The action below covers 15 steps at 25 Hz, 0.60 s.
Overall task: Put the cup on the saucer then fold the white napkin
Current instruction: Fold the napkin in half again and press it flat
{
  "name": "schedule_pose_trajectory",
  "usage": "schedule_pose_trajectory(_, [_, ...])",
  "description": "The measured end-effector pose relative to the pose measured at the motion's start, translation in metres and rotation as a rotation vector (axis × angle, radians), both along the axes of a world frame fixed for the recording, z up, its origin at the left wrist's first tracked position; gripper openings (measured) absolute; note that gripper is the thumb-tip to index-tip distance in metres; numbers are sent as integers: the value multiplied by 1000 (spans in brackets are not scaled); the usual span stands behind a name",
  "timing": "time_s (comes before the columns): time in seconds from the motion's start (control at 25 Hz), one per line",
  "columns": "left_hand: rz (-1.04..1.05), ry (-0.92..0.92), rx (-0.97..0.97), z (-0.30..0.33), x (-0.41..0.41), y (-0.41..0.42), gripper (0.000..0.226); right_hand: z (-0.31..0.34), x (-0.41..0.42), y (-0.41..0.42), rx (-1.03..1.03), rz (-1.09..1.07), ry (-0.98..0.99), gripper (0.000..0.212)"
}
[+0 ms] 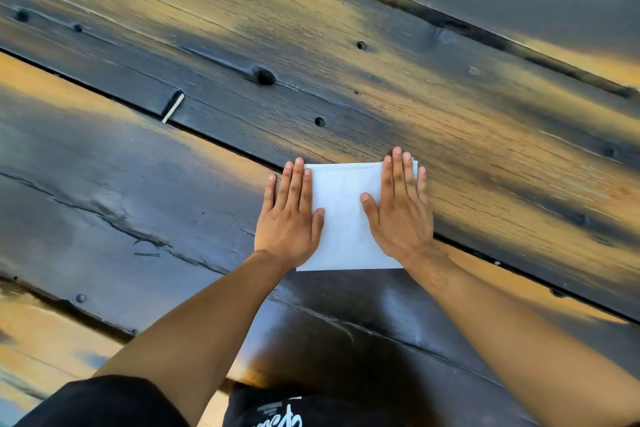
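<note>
A dark, weathered plank desk with knots and bolt heads fills the view. The left hand lies flat, fingers straight, over the left edge of the folded white napkin, partly on the wood. The napkin sits square on the desk in front of the person, apparently several layers thick. The right hand presses flat, fingers straight, on its right side.

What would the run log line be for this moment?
step: fold napkin | left hand: flat on white napkin | right hand: flat on it | cup, saucer: out of view
</note>
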<state>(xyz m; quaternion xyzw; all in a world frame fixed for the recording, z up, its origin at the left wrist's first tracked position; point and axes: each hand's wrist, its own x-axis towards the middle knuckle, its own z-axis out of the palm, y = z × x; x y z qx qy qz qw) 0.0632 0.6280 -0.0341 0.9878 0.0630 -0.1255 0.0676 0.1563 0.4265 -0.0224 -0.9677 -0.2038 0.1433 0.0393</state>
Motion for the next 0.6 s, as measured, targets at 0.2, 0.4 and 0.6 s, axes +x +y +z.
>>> schedule_pose_trajectory(0.2, [-1,-30,-13,0,0,-2,69,-2,-27,62,105,245,-8,62])
schedule_pose_trajectory(0.4, [-4,-36,-21,-3,-1,1,73,-13,-11,18,29,238,-40,67])
schedule_pose_trajectory(0.6, [-9,-14,-24,1,-1,-1,74,-9,-4,-23,10,-26,-23,74])
